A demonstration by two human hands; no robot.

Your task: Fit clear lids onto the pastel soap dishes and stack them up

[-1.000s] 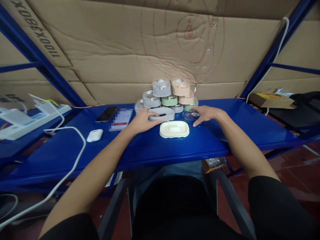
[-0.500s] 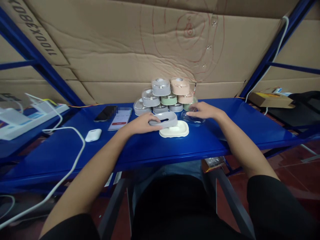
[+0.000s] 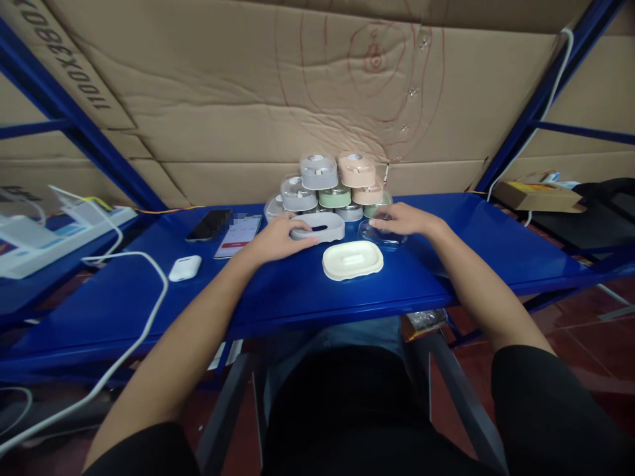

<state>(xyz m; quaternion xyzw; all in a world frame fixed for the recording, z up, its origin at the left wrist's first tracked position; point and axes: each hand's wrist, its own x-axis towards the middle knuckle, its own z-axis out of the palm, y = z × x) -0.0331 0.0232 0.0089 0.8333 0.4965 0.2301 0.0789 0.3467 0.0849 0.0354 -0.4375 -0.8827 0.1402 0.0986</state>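
Observation:
My left hand [image 3: 285, 239] grips a grey oval box body [image 3: 330, 228] with a dark slot in its middle, fingers and thumb on its left end. It is close in front of the stacked boxes. My right hand [image 3: 399, 219] is closed over the rear edge of a clear plastic cover [image 3: 381, 235], which rests on the table to the right. Between the hands and nearer to me, a cream oval tray [image 3: 364, 258] with a raised middle lies on the blue table, touched by neither hand.
Grey, peach and green oval boxes with clear covers form a stack [image 3: 335, 196] against the cardboard wall [image 3: 213, 86]. To the left lie two phones [image 3: 239, 238], a white earbud case [image 3: 185, 268] and a white cable [image 3: 149, 317]. The blue table [image 3: 278, 297] has a front edge close to me.
My left hand has moved the grey box body back and slightly left, off the cream tray. The tray has shifted a little right and toward me. My right hand stays almost still.

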